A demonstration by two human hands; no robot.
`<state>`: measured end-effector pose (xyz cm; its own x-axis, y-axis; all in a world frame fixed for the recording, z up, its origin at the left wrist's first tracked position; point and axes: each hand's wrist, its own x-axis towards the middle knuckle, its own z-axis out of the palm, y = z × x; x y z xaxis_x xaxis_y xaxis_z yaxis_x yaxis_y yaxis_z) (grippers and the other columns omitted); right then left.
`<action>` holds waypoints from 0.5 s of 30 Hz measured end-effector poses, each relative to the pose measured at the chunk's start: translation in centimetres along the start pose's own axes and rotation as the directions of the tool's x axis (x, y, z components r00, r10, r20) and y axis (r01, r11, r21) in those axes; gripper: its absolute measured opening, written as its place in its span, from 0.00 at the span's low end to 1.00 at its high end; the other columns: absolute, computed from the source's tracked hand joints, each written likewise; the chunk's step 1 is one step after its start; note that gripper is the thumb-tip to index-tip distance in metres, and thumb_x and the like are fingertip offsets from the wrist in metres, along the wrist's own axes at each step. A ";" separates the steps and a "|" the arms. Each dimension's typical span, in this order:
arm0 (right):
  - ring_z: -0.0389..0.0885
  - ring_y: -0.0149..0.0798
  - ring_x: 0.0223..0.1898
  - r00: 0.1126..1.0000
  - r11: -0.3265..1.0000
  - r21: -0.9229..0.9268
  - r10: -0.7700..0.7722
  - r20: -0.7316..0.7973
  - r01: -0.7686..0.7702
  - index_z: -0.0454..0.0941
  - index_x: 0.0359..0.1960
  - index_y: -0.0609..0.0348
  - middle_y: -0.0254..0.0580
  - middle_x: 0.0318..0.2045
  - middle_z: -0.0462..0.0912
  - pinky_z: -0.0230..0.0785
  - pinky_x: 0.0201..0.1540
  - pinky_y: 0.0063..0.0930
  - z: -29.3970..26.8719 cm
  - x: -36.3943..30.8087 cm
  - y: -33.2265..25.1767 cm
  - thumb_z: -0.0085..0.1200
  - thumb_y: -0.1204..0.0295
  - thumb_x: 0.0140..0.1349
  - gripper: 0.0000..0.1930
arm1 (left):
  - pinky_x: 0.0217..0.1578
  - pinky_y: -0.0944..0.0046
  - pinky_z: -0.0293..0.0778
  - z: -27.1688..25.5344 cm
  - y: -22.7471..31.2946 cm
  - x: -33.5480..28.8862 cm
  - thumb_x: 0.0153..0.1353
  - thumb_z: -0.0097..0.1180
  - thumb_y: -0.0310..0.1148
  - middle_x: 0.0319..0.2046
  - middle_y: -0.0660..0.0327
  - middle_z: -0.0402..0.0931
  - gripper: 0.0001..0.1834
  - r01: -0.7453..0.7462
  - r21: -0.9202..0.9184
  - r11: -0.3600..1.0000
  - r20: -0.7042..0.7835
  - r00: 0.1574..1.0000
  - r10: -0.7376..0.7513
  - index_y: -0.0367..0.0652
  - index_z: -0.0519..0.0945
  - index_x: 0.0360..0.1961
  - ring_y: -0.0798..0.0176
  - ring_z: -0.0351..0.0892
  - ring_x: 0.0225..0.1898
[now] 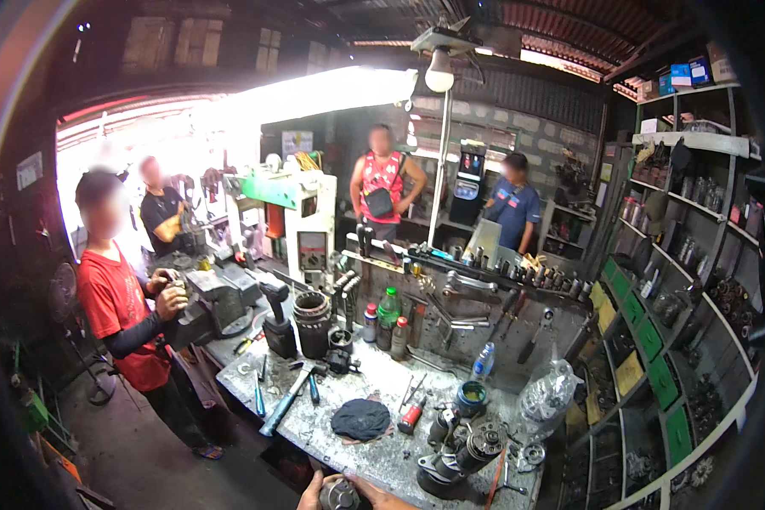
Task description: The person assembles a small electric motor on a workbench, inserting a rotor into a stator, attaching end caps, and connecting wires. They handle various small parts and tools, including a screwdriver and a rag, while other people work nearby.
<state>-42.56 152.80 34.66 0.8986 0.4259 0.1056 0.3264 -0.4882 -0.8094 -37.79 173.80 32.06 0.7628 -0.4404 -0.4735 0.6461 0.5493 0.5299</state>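
Observation:
At the bottom edge, my left hand [311,493] and my right hand [384,493] close around a round metal motor part [340,495] from either side. Most of the fingers and the part's lower side fall outside the picture. Just right of my right hand, a starter motor [461,463] rests at a tilt on the metal-topped workbench [348,459]. Beyond my hands lies a dark crumpled cloth [359,419]. A small red bottle [412,416] lies on its side beside the cloth.
A hammer [287,401], a cordless drill [278,319], a green bottle [388,308] and a clear plastic bag [548,395] occupy the bench. Tools hang on its back panel. A person in red [115,293] handles a part at left; others stand farther back. Shelves [654,340] line the right.

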 end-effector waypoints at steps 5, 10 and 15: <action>0.65 0.68 0.79 0.997 0.993 -0.095 0.077 0.020 -0.075 0.53 0.84 0.67 0.72 0.81 0.58 0.62 0.81 0.47 -2.3 3.5 -3.8 0.77 0.52 0.64 0.57 | 0.63 0.44 0.81 0.3 1.7 3.5 0.78 0.43 0.71 0.55 0.54 0.88 0.39 0.143 0.179 0.974 0.107 0.981 -0.163 0.45 0.81 0.65 0.49 0.87 0.57; 0.73 0.65 0.75 0.910 0.985 -0.105 -0.165 -0.381 0.135 0.60 0.79 0.67 0.75 0.73 0.68 0.71 0.75 0.50 -8.3 2.1 -10.0 0.76 0.48 0.64 0.52 | 0.66 0.43 0.79 0.8 3.5 5.5 0.78 0.41 0.72 0.59 0.49 0.86 0.44 0.142 -0.038 0.989 0.281 0.951 -0.126 0.41 0.77 0.70 0.47 0.86 0.61; 0.84 0.46 0.60 0.709 0.938 -0.062 -0.299 -0.638 0.340 0.59 0.80 0.62 0.56 0.65 0.79 0.77 0.67 0.46 -11.0 3.5 -11.5 0.69 0.63 0.72 0.41 | 0.68 0.39 0.76 0.5 3.9 4.5 0.74 0.40 0.78 0.61 0.45 0.84 0.51 0.194 -0.053 0.980 0.125 0.974 -0.186 0.39 0.77 0.71 0.42 0.83 0.63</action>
<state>-39.98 151.52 50.72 0.7267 -0.0382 0.6859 0.6302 -0.3603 -0.6878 -31.78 173.62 32.33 0.6262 -0.6205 -0.4721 0.7796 0.4901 0.3899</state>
